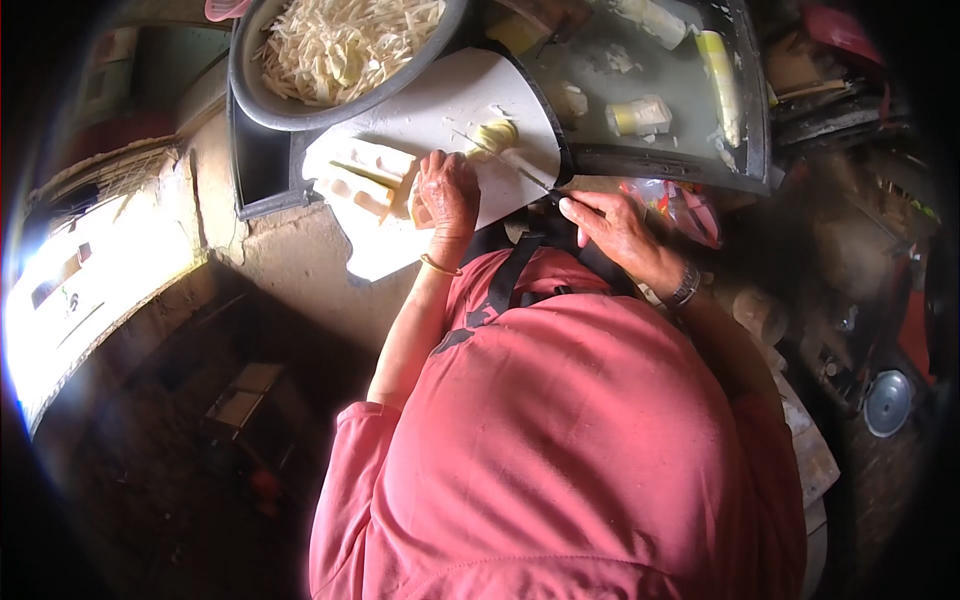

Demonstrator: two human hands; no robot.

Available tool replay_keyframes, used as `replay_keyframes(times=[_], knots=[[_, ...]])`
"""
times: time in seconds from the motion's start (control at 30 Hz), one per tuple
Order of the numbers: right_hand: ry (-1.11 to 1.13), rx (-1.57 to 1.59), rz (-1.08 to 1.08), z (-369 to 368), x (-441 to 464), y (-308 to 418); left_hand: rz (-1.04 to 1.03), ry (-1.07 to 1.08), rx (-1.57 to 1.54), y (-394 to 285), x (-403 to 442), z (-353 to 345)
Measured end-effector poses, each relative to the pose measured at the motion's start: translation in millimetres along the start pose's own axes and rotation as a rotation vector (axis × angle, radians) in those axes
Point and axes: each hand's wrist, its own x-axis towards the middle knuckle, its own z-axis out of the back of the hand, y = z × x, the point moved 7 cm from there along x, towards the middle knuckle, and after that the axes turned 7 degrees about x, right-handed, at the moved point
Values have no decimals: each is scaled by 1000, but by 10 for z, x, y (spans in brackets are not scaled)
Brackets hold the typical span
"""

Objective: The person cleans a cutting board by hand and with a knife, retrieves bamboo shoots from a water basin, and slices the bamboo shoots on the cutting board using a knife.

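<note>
My left hand [447,195] is closed on a pale piece of bamboo shoot [420,205] on the white cutting board [390,250]. Thicker pale pieces with hollow chambers [362,175] lie on the board just left of it. My right hand [618,232] is wrapped round the dark handle of a knife [530,178], whose thin blade points up and left over the board. Near the blade's tip sits a small yellow-green piece [493,137]. The fingertips of my left hand are partly hidden.
A grey basin [238,75] full of pale cut strips [345,45] stands at the upper left of the board. Behind the board, a dark-rimmed tray [660,165] holds water and several shoot pieces, among them a long yellow-green one [720,85]. A metal lid [887,403] lies at the far right.
</note>
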Motion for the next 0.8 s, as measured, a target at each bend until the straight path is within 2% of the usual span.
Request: replay_keyframes(times=[0.37, 0.43, 0.8], knots=[[35, -21, 15, 29, -47, 62, 40, 14, -19, 14, 20, -54], [66, -60, -6, 8, -52, 40, 45, 69, 4, 8, 40, -74], [22, 20, 13, 76, 19, -60, -9, 6, -22, -22, 31, -25]])
